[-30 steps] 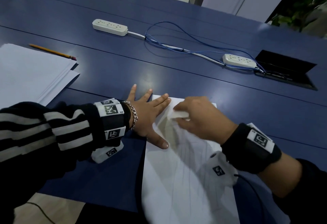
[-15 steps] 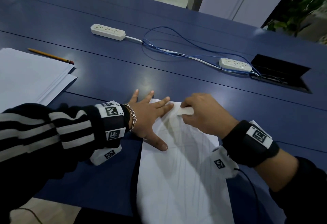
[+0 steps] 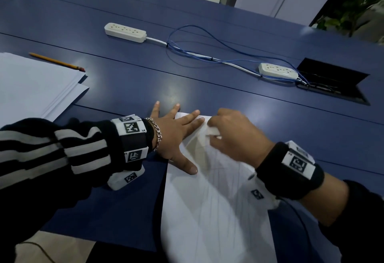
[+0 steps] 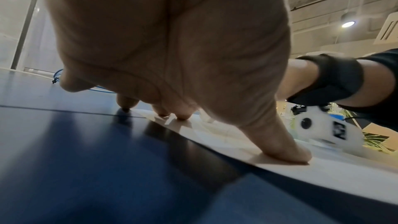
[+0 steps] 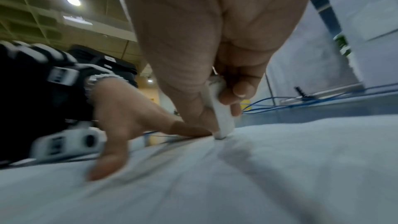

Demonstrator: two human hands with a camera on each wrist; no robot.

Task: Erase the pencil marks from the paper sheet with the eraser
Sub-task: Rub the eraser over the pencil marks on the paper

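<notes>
Underway: right hand [image 3: 236,138] pinches eraser [image 5: 221,117] at sheet's [image 3: 207,221] 12 o'clock end, left hand [image 3: 174,138] flat; faint lines toward 6 o'clock remain.

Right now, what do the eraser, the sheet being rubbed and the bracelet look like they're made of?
Eraser: matte white block, probably rubber or vinyl; its tip is rounded where it meets the sheet.
Paper sheet: thin white matte paper, rumpling near the eraser, with faint pencil lines.
Bracelet: shiny silver-coloured chain links, likely metal; which metal can't be told.
</notes>
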